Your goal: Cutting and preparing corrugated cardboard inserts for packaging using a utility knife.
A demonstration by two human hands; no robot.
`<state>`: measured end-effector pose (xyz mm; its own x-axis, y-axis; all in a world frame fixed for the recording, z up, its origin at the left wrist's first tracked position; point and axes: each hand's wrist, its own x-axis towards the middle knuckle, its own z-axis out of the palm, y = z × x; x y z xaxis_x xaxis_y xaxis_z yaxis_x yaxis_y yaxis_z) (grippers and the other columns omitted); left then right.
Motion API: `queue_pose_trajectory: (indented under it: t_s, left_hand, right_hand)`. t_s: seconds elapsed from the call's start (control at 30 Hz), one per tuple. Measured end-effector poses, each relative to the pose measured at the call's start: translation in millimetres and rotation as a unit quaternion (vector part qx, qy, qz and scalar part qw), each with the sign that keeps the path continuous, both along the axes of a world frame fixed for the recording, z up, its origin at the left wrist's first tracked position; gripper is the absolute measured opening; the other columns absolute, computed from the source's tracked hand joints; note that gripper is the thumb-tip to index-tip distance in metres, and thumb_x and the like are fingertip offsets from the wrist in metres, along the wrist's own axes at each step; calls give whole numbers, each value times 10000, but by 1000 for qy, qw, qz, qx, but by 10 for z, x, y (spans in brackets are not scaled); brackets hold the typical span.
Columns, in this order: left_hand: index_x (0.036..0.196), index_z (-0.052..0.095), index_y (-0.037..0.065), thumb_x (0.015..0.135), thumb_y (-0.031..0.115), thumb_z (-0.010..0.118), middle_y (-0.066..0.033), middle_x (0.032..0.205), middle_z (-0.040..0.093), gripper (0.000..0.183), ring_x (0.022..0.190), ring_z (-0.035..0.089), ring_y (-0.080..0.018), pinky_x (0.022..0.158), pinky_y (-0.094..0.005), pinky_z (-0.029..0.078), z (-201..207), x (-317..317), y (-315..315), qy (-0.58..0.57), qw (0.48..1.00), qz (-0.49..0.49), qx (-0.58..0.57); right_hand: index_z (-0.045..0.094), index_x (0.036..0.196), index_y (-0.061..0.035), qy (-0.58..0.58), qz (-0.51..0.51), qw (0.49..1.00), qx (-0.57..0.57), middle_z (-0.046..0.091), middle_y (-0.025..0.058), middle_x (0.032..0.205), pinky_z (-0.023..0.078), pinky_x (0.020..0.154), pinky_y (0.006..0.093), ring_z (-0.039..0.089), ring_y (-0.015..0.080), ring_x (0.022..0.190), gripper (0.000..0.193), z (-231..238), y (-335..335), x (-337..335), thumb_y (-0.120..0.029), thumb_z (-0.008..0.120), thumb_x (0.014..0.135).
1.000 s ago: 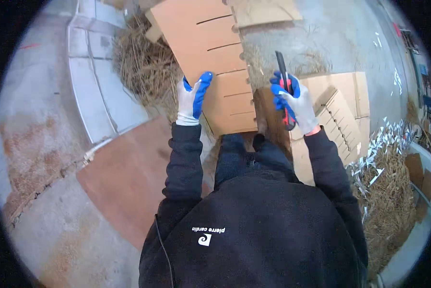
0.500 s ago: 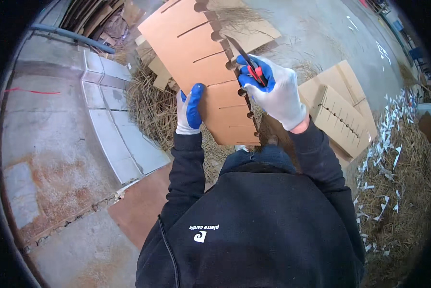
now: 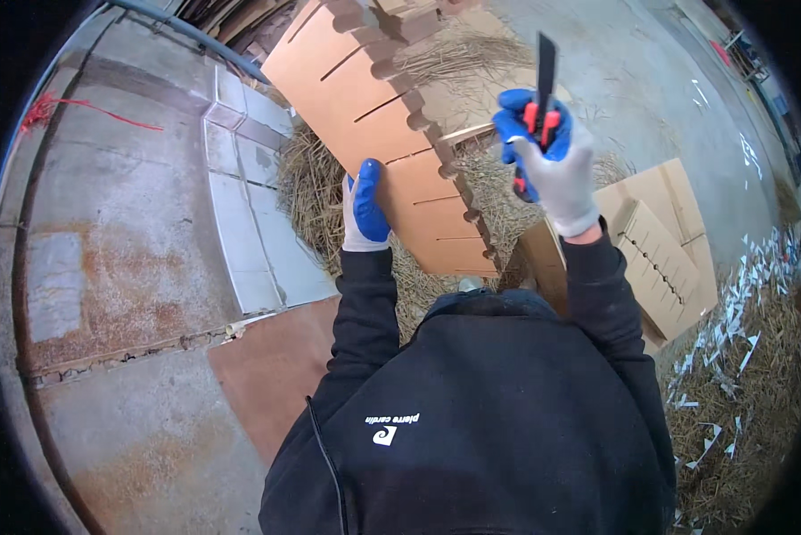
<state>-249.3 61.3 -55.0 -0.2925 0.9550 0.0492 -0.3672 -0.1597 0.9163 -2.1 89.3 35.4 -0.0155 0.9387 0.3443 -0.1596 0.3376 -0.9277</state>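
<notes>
We note the left hand (image 3: 365,209) closed on the left edge of a slotted cardboard panel (image 3: 400,134), thumb on its face, the other fingers largely hidden behind. The right hand (image 3: 552,165), apart from the panel's scalloped right edge, grips a red-and-black knife (image 3: 546,102), covering much of its handle. Beyond, we find straw (image 3: 307,178) partly hidden; the panel's far end is cut off by the view.

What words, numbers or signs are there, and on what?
Black fabric sweatshirt: small white lettering, upside down, which I won't copy out.
Same sweatshirt: a white square logo.
Red-and-black knife: any marks too small to read.
Brown slotted cardboard sheet: no writing visible.
</notes>
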Motion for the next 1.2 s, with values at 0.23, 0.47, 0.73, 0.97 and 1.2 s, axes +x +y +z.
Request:
queue_pose_trajectory:
  t_s: [0.23, 0.47, 0.73, 0.97, 1.2]
  left_hand:
    - [1308, 560, 78, 1020, 410, 513, -68, 1153, 660, 442, 1016, 647, -213, 898, -367, 533, 66, 32, -6, -123, 992, 30, 18]
    - [1239, 573, 104, 965, 488, 581, -52, 1021, 638, 472, 889, 636, -225, 705, -412, 542, -125, -98, 182, -329, 871, -328, 159]
    - [1204, 542, 88, 955, 478, 585, -16, 772, 526, 465, 628, 535, -190, 538, -372, 455, -75, 20, 233, -365, 812, -394, 230]
    - [1190, 542, 81, 952, 473, 587, -18, 750, 519, 461, 598, 524, -191, 514, -369, 448, -222, 214, 225, -358, 832, -385, 178]
    - [1176, 543, 74, 949, 468, 589, -21, 728, 512, 457, 567, 512, -192, 489, -367, 441, -130, 492, 101, -338, 855, -373, 124]
  right_hand:
    - [628, 1209, 25, 5, -45, 999, -30, 672, 31, 860, 508, 626, 221, 597, 65, 682, 340, -172, 116, 389, 63, 637, 872]
    - [642, 1222, 8, -70, 78, 991, -84, 617, -24, 786, 458, 577, 203, 550, 37, 632, 328, -166, 54, 289, -16, 656, 896]
    - [649, 1175, 10, -71, 156, 973, -154, 600, -27, 750, 436, 542, 212, 530, 38, 592, 295, -462, -99, 262, -116, 688, 911]
    - [655, 1160, -7, -71, 170, 960, -210, 625, -19, 775, 462, 551, 227, 570, 49, 617, 273, -886, -288, 567, -140, 680, 923]
    - [609, 1232, 5, 6, 150, 941, -302, 683, 32, 880, 476, 568, 216, 573, 56, 631, 309, -1010, -476, 1027, -124, 631, 953]
